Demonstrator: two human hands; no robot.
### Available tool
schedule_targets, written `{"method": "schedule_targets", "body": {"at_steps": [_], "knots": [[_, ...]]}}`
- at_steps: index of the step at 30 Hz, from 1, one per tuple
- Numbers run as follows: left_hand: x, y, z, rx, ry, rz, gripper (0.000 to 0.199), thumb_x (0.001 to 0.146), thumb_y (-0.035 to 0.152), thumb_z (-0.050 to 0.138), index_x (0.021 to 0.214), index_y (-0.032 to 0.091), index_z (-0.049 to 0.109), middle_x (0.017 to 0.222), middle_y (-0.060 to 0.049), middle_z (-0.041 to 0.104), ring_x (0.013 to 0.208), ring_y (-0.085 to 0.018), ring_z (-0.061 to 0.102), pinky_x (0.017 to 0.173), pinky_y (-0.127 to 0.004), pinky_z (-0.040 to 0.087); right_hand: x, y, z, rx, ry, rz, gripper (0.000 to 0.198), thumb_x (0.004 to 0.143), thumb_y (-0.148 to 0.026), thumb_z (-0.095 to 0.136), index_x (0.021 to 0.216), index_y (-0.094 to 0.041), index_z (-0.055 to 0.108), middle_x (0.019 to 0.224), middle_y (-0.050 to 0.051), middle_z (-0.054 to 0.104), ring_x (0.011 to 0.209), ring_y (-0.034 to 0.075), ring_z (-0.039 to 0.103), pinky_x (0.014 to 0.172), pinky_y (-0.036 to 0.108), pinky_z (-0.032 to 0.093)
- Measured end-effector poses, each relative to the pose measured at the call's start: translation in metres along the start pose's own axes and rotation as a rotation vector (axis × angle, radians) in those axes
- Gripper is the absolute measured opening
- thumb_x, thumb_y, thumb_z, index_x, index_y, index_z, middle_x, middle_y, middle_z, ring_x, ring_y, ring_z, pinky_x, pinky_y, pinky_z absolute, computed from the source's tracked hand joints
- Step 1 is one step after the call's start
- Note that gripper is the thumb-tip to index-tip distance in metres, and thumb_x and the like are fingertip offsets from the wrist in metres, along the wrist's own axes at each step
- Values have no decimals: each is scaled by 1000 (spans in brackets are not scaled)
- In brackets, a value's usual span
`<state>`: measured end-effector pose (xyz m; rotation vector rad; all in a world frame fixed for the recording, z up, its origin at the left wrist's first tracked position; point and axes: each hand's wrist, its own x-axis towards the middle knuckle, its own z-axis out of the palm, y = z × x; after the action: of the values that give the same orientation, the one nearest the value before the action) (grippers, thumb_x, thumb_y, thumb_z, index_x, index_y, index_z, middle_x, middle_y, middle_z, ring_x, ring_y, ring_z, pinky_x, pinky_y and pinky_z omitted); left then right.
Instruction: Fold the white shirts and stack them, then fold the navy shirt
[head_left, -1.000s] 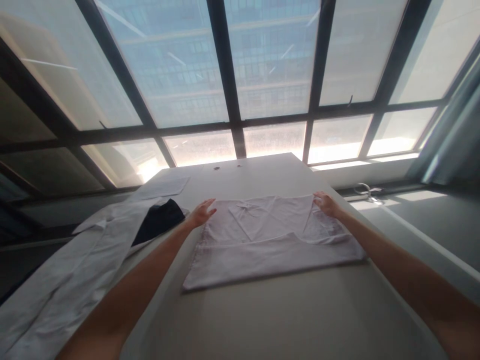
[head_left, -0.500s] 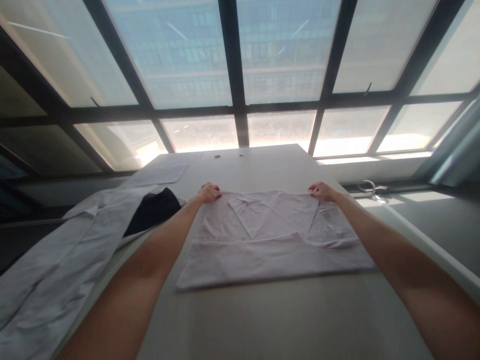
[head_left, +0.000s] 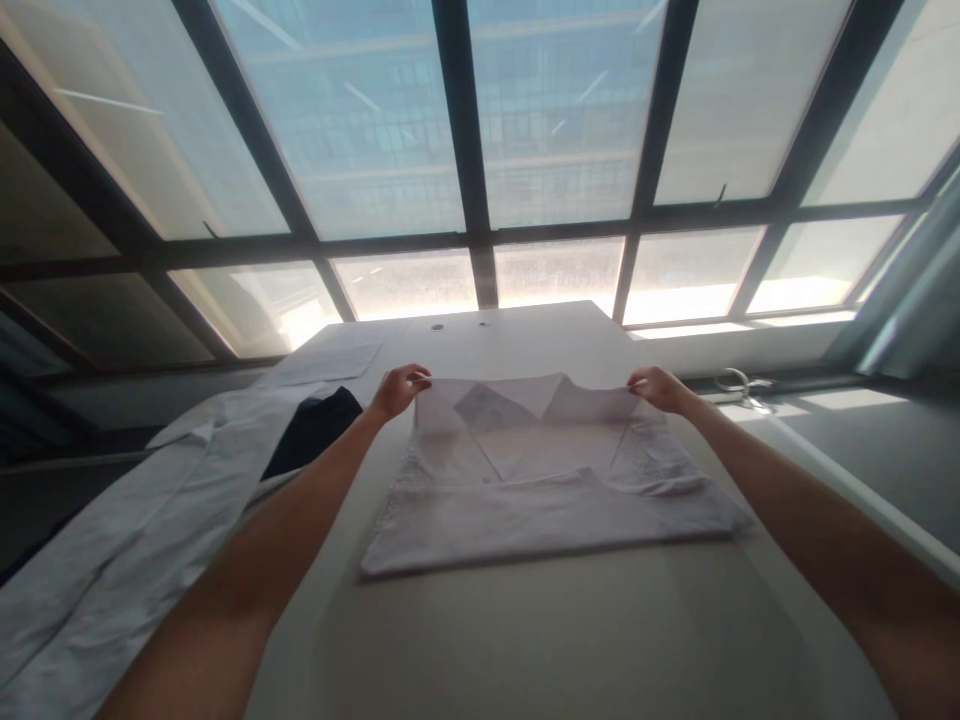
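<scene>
Tall, dark-framed windows [head_left: 555, 130] are standing at twelve o'clock beyond one white table [head_left: 525, 640]; clock directions are being taken from the middle of the folded garment. Two bare hands are working at its far edge. At about ten o'clock, the left hand [head_left: 397, 390] is pinching the far left corner, thumb and fingers closed on the fabric. At two o'clock, the right hand [head_left: 660, 388] is likewise clamping the far edge near its right end. One pale garment [head_left: 540, 510] is lying between and below them, toward four o'clock from the left hand and eight o'clock from the right; its far edge is stretching from hand to hand and appearing raised, while its near fold is resting flat on the table.

Farther out, one dark cloth [head_left: 315, 430] is lying near nine o'clock, just beside the left forearm. White clothing [head_left: 150, 540] is spreading beyond it, between eight and nine; how many pieces it is comprising cannot be told. One pale flat sheet [head_left: 330, 363] is lying toward ten. Two small round fittings [head_left: 437, 327] are sitting toward eleven. Between two and three, one pale looped object [head_left: 742, 385] is lying beyond the table, and one curtain [head_left: 900, 280] is hanging farther off.
</scene>
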<state>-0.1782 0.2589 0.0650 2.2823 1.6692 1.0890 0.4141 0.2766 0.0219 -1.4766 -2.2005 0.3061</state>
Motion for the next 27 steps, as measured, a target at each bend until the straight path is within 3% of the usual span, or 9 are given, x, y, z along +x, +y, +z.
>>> {"method": "schedule_targets", "body": {"at_steps": [8, 12, 17, 21, 27], "knots": [[-64, 31, -26, 10, 110, 120, 38, 87, 57, 64, 97, 23, 79, 97, -6, 78, 91, -24, 71, 89, -36, 54, -59, -18, -1, 19, 176, -172, 13, 85, -25, 64, 85, -22, 77, 91, 8, 78, 88, 25, 72, 87, 35, 53], [-106, 36, -28, -17, 74, 185, 32, 89, 53, 65, 97, 25, 80, 94, -5, 77, 85, -23, 71, 83, -35, 55, -89, -27, 6, -56, 222, -237, 14, 85, -22, 64, 83, -22, 77, 93, 8, 78, 90, 26, 71, 91, 38, 52], [-145, 31, -20, 35, -42, 124, 27, 90, 47, 62, 90, 29, 82, 93, -5, 78, 90, -24, 70, 90, -40, 53, -115, -34, 18, -145, 167, -188, 17, 87, -18, 60, 89, -22, 77, 99, 8, 78, 97, 25, 70, 98, 40, 47], [-157, 29, -17, 24, -174, 113, 26, 90, 45, 62, 88, 29, 81, 93, -5, 78, 95, -25, 69, 94, -41, 51, -124, -40, 21, -209, 120, -125, 18, 86, -15, 60, 90, -22, 77, 104, 8, 77, 103, 25, 67, 101, 39, 44], [-161, 39, -26, 2, -147, 204, 25, 93, 41, 61, 88, 27, 80, 91, -6, 75, 88, -21, 66, 86, -36, 51, -125, -46, 22, -290, 106, -57, 20, 85, -13, 59, 90, -24, 75, 100, 6, 76, 101, 23, 66, 98, 34, 43]]}}
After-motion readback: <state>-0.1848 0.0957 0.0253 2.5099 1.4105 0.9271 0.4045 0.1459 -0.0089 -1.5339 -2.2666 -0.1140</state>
